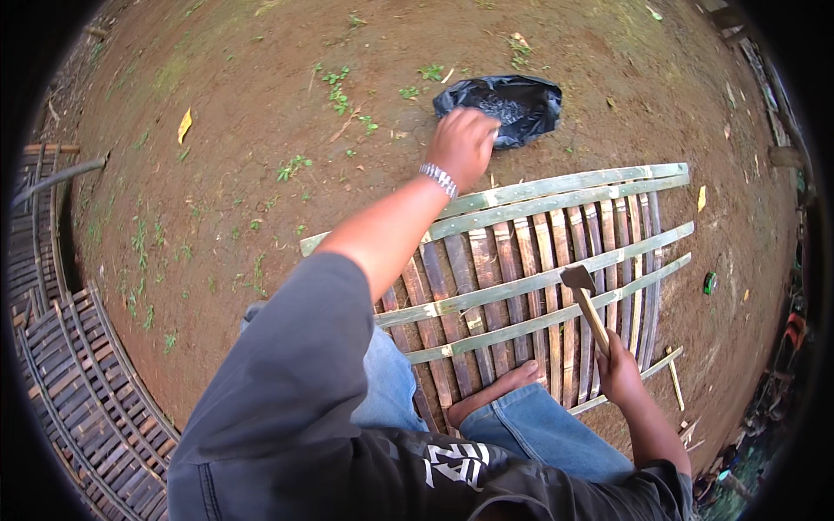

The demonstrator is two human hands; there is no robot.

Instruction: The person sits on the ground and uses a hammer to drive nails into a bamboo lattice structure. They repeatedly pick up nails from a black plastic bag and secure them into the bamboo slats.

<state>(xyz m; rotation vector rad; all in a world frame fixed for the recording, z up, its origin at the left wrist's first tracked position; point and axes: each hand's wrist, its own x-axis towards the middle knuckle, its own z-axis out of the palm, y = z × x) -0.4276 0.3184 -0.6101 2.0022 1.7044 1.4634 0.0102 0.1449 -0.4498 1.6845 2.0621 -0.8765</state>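
Note:
My left hand (462, 143), a metal watch on its wrist, reaches far forward to the near edge of an open black plastic bag (526, 104) lying on the dirt. Its fingers curl downward at the bag's rim, and what they hold is hidden. Small grey metal pieces show inside the bag. My right hand (621, 375) grips the wooden handle of a hammer (586, 300), whose head points up and away over a bamboo slat panel (521, 234). The panel lies flat on the ground with pale green crossbars over brown slats. My bare foot (495, 391) rests on its near part.
Bare brown earth with small weeds and a yellow leaf (184, 124) surrounds the panel. Finished curved bamboo panels (78, 391) lie stacked at the left. A loose bamboo sliver (675, 378) and a small green object (710, 282) lie to the right of the panel.

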